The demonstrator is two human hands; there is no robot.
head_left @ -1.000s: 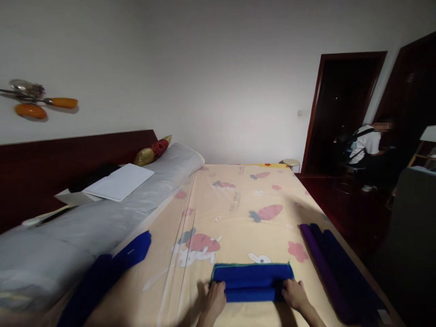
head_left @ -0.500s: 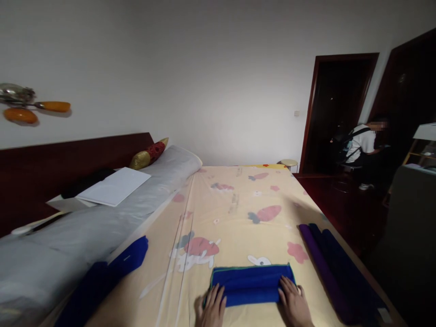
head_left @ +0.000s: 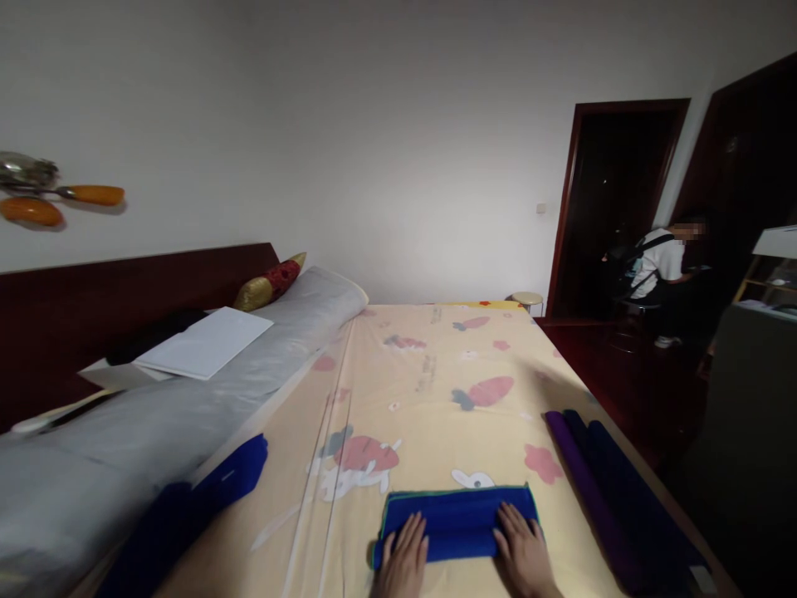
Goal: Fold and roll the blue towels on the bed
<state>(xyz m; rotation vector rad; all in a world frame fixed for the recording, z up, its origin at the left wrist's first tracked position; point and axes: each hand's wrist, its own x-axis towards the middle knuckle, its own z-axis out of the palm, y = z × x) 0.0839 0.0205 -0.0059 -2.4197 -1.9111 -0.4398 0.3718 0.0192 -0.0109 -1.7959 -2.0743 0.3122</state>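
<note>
A blue cloth (head_left: 459, 525) with green edging lies folded into a flat strip on the bed, close in front of me. My left hand (head_left: 403, 558) rests on its lower left part, fingers stretched out and flat. On its right part lies my right hand (head_left: 521, 546), fingers extended and slightly apart, palm down. Both hands touch the cloth from above without gripping it. More blue fabric (head_left: 227, 477) lies loosely at the left. To the right are a purple cloth roll (head_left: 589, 490) and dark blue cloth rolls (head_left: 641, 490) side by side.
The bed sheet (head_left: 429, 415) has carrot and rabbit prints. Along the headboard (head_left: 56, 307) lie a grey roll of bedding (head_left: 187, 423), a white board (head_left: 205, 342) and a red-gold pillow (head_left: 271, 282). A person (head_left: 660, 266) sits by the doorway, near a round stool (head_left: 527, 298).
Both hands have slid inward over the blue cloth, the left one to the right and the right one slightly to the left. The cloth stays nearly in place.
</note>
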